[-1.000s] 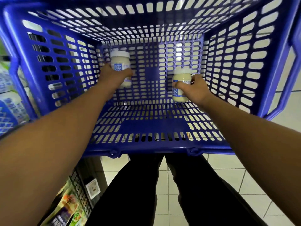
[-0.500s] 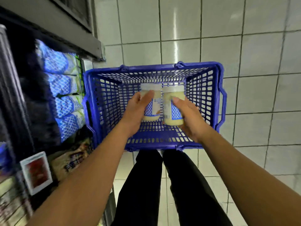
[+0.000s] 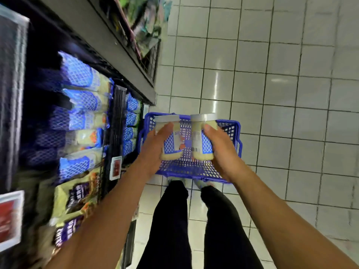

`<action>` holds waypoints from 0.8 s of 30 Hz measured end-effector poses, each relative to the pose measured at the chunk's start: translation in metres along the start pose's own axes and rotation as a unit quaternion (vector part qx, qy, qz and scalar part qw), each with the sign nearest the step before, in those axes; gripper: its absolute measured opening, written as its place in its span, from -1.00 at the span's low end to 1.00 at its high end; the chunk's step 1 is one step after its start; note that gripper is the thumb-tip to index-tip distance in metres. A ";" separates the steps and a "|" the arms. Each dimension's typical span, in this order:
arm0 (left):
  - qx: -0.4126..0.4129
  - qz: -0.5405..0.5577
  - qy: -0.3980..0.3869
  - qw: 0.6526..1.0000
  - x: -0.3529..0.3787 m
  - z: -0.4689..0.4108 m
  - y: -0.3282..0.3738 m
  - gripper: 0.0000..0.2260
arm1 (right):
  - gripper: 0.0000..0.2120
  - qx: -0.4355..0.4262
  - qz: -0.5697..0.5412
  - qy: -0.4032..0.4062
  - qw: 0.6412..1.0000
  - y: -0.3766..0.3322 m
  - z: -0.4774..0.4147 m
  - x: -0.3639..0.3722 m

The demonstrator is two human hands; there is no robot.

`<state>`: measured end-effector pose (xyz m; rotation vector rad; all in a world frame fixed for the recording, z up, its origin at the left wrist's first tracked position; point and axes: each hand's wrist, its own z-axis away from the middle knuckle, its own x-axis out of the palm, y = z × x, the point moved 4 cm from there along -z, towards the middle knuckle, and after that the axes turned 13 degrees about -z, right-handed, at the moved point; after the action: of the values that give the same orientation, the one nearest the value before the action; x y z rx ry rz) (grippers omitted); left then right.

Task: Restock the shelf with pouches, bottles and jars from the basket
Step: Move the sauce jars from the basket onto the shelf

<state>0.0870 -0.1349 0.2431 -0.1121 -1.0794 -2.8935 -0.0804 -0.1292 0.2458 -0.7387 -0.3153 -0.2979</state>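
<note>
My left hand point(image 3: 155, 150) grips a jar point(image 3: 171, 138) of pale cream with a white lid and a blue lattice label. My right hand point(image 3: 221, 152) holds a second, matching jar point(image 3: 202, 140). Both jars are upright, side by side, raised above the blue plastic basket point(image 3: 236, 136), which stands on the tiled floor in front of my feet. I can see nothing else inside the basket. The shelf point(image 3: 114, 117) runs along my left, with blue lattice pouches point(image 3: 83, 98) lying in a row on it.
A grey upper shelf board point(image 3: 108, 41) juts out above the pouches. Green and purple bags point(image 3: 75, 199) lie lower left. Red price tags point(image 3: 116, 167) hang on the shelf edge. White floor tiles point(image 3: 291, 94) spread to the right. My black-trousered legs point(image 3: 194, 230) are below.
Both hands have lifted the two jars up out of the basket and brought them together. My head has risen, so the basket looks smaller and the shelf has come into view on the left.
</note>
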 end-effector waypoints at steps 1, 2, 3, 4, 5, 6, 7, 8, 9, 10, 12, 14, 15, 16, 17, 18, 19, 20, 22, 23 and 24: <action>0.005 0.016 0.007 1.000 0.000 0.016 0.010 -0.61 | -0.64 -0.006 0.009 -0.004 1.000 -0.011 0.011 0.007; 0.010 0.029 0.014 0.999 0.000 0.033 0.019 -0.59 | -0.67 -0.010 0.017 -0.010 1.000 -0.021 0.022 0.015; 0.015 0.037 0.020 0.999 -0.001 0.049 0.028 -0.55 | -0.66 -0.012 0.024 -0.016 1.000 -0.031 0.034 0.023; 0.021 0.043 0.028 0.998 -0.002 0.066 0.036 -0.51 | -0.63 -0.014 0.036 -0.025 0.999 -0.040 0.045 0.031; 0.029 0.051 0.039 0.997 -0.003 0.082 0.044 -0.48 | -0.62 -0.016 0.048 -0.038 0.998 -0.049 0.055 0.039; 0.036 0.062 0.051 0.996 -0.004 0.098 0.051 -0.46 | -0.62 -0.018 0.059 -0.051 0.997 -0.058 0.066 0.046; 0.044 0.074 0.060 0.994 -0.004 0.114 0.057 -0.44 | -0.64 -0.019 0.068 -0.065 0.995 -0.065 0.077 0.054; 0.051 0.087 0.065 0.993 -0.004 0.130 0.064 -0.41 | -0.67 -0.020 0.079 -0.081 0.993 -0.073 0.088 0.063; 0.061 0.097 0.068 0.991 -0.003 0.145 0.070 -0.40 | -0.69 -0.021 0.091 -0.098 0.991 -0.081 0.099 0.072; 0.071 0.105 0.072 0.989 -0.003 0.161 0.075 -0.40 | -0.71 -0.023 0.100 -0.116 0.988 -0.087 0.110 0.081; 0.090 0.113 0.092 0.985 -0.002 0.188 0.083 -0.39 | -0.73 -0.024 0.109 -0.154 0.982 -0.096 0.129 0.096; 0.112 0.117 0.124 0.979 -0.004 0.214 0.087 -0.37 | -0.75 -0.026 0.114 -0.189 0.975 -0.101 0.147 0.111; 0.121 0.125 0.143 0.974 -0.005 0.225 0.087 -0.35 | -0.76 -0.025 0.115 -0.206 0.971 -0.104 0.155 0.119; 0.128 0.137 0.162 0.969 -0.007 0.238 0.087 -0.33 | -0.77 -0.024 0.114 -0.224 0.968 -0.105 0.163 0.126; 0.132 0.150 0.180 0.963 -0.008 0.250 0.087 -0.30 | -0.78 -0.021 0.114 -0.243 0.963 -0.106 0.171 0.132; 0.133 0.166 0.201 0.956 -0.010 0.262 0.086 -0.30 | -0.78 -0.019 0.117 -0.262 0.958 -0.105 0.179 0.138; 0.136 0.180 0.222 0.948 -0.011 0.274 0.083 -0.31 | -0.77 -0.017 0.122 -0.279 0.952 -0.104 0.187 0.144; 0.142 0.194 0.244 0.940 -0.013 0.286 0.081 -0.34 | -0.74 -0.016 0.128 -0.293 0.947 -0.102 0.196 0.150; 0.161 0.222 0.280 0.920 -0.015 0.313 0.076 -0.43 | -0.66 -0.020 0.144 -0.321 0.936 -0.098 0.214 0.165; 0.169 0.236 0.292 0.912 -0.016 0.327 0.073 -0.47 | -0.64 -0.020 0.154 -0.339 0.928 -0.096 0.223 0.174; 0.172 0.247 0.301 0.905 -0.016 0.342 0.071 -0.49 | -0.64 -0.015 0.165 -0.358 0.919 -0.092 0.232 0.182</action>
<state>0.1256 0.0367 0.5456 0.4289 -1.1837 -2.0348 0.0112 -0.0604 0.5327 -0.8997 -0.8678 0.3070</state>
